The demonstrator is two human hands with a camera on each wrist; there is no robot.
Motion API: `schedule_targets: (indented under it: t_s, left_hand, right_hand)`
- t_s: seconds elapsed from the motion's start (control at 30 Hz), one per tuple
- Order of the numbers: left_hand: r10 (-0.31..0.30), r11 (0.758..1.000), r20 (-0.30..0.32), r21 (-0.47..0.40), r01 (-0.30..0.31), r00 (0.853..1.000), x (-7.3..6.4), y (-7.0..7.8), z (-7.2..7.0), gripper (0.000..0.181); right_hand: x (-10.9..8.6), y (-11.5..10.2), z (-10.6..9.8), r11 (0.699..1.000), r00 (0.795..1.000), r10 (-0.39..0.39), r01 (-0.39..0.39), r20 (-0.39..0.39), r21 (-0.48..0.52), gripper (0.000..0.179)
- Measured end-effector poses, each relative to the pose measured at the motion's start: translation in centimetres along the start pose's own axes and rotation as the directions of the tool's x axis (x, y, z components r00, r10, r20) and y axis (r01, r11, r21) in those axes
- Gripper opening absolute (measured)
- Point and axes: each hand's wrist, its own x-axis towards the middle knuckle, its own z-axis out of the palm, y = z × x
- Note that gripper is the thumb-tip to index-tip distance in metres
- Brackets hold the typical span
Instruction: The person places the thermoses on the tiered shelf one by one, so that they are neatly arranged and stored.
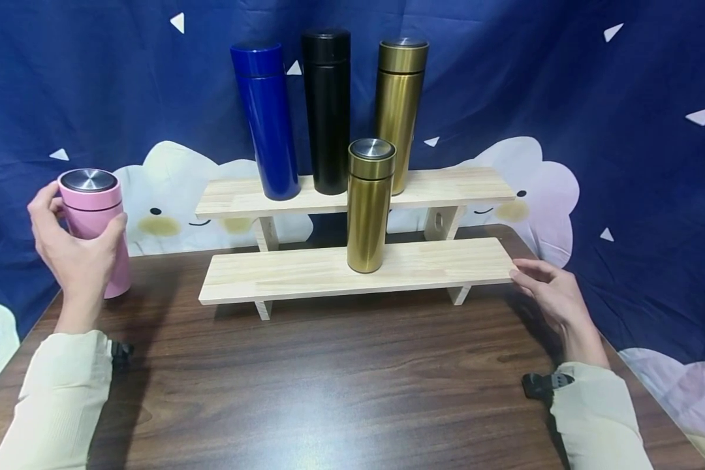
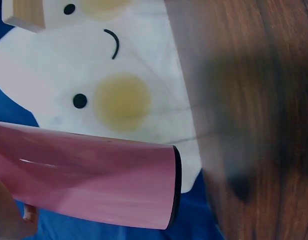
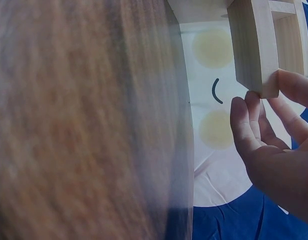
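Note:
My left hand (image 1: 79, 254) grips a pink thermos flask (image 1: 96, 219) with a silver-topped lid, upright at the table's far left. In the left wrist view the flask's dark base (image 2: 175, 187) hangs just short of the tabletop, with backdrop showing between them. At the other side, my right hand (image 1: 555, 297) pinches the right end of the lower board of a two-tier wooden shelf (image 1: 294, 271). The right wrist view has the fingertips (image 3: 239, 105) right at that board end (image 3: 268, 82). A short gold flask (image 1: 367, 222) stands on the lower board.
Along the upper board (image 1: 470, 186) stand a blue flask (image 1: 270, 130), a black flask (image 1: 328, 117) and a tall gold flask (image 1: 401, 98). The shelf sits toward the back of a dark wooden table (image 1: 352, 378). Behind hangs a navy cloth (image 1: 564, 85) with cloud faces.

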Motion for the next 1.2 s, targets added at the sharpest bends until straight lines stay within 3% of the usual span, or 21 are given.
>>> schedule_targets:
  t_s: [0.13,0.43,0.63,1.2]
  left_hand:
    - [0.045,0.999,0.014,-0.012,-0.045,0.999,-0.1,0.3,0.1,0.069]
    - [0.08,0.997,0.081,0.003,-0.08,0.993,0.0,-1.0,0.5,0.072]
    - [0.126,0.992,0.115,-0.011,-0.125,0.985,-0.4,-0.1,1.0,0.072]
    - [0.178,0.984,0.194,-0.024,-0.177,0.965,-1.8,2.5,2.5,0.073]
  right_hand:
    - [0.0,0.1,0.0,1.0,1.0,0.002,-0.002,0.003,-0.001,0.022]
    - [0.0,0.1,0.0,1.0,1.0,0.005,-0.005,-0.004,-0.031,0.021]
    - [0.0,0.0,0.0,1.0,1.0,-0.002,0.002,0.003,-0.029,0.02]
    - [0.0,-0.1,0.1,1.0,1.0,-0.004,0.004,0.002,0.023,0.019]
